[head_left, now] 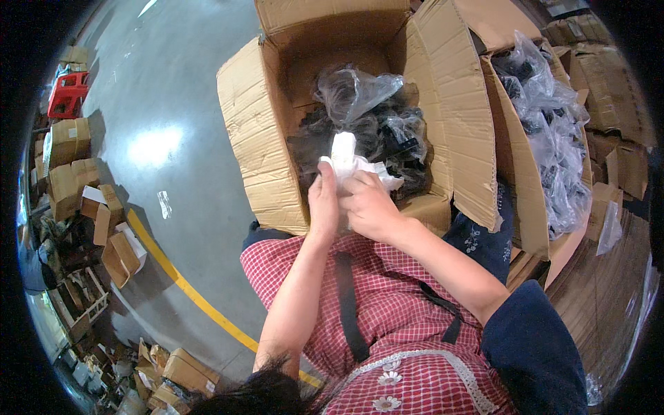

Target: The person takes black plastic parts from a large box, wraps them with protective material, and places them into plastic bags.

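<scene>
Currently clamping the fingers of the left hand (324, 202) and right hand (374, 207) on a white crumpled bundle (344, 150), gripping from both sides, neither nearer, holding it over the open carton (254, 128), pointing its narrow end forward, beyond the fingers, toward a clear plastic bag (351, 98).

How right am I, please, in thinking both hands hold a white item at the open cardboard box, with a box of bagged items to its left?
Wrong side: the head view shows the box of bagged items right of the open cardboard box. The left hand and right hand hold the white item.
</scene>
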Motion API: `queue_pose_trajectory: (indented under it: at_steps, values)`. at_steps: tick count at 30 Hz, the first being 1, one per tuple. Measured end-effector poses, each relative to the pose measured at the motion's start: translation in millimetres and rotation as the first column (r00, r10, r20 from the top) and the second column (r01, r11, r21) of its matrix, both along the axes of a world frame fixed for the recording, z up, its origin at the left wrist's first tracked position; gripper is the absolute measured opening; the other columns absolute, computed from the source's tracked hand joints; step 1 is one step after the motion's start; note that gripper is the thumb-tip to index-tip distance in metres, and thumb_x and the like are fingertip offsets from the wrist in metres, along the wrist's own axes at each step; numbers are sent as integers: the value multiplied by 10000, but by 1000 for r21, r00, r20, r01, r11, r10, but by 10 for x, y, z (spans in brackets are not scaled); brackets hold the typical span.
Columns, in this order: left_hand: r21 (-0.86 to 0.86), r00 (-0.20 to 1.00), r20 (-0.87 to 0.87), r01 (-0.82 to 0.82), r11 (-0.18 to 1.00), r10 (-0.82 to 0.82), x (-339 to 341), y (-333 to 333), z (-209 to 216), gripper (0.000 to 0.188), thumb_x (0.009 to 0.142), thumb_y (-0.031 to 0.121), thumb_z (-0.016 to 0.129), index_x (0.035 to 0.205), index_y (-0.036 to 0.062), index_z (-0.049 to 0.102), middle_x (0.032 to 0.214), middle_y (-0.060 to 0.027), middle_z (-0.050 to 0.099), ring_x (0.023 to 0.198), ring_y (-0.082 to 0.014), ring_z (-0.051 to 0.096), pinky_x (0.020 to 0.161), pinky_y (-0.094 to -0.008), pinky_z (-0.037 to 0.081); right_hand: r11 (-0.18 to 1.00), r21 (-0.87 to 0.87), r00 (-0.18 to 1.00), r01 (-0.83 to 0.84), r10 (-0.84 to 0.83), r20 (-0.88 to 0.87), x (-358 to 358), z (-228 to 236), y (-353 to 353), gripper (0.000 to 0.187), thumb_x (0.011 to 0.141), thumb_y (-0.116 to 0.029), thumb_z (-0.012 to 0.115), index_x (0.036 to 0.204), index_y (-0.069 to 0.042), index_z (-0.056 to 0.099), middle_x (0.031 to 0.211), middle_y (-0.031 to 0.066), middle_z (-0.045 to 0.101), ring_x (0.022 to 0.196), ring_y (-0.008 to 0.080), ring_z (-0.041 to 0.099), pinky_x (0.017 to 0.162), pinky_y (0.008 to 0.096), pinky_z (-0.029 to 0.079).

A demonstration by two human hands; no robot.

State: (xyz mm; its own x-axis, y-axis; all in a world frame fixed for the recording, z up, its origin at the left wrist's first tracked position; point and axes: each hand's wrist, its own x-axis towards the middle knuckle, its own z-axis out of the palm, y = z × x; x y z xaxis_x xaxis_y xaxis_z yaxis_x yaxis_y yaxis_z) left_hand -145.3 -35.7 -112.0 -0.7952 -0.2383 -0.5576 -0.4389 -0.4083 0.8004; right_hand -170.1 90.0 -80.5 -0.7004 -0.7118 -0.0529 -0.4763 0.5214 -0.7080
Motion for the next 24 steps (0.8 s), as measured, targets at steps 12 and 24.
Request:
queue_pose_trajectory:
  at_steps: [12,24]
  values:
    - [-72,930,-47,-368,927,365,-20,-705,89,635,1017,612,460,1155,4,579,804,-52,628,594,-93,573,475,-242,454,425,883,968,200,51,-244,-396,391,976,358,818,-145,620,1152,-51,712,1253,186,606,1203,365,562,1048,502,441]
    - [297,946,40,-319,900,322,212,-849,5,530,1067,517,396,1201,41,587,1097,-164,694,838,-231,708,689,-345,560,997,-78,971,15,-33,-239,-914,-618,-464,337,762,31,575,1077,-15,688,1195,178,640,1185,364,575,1050,443,450]
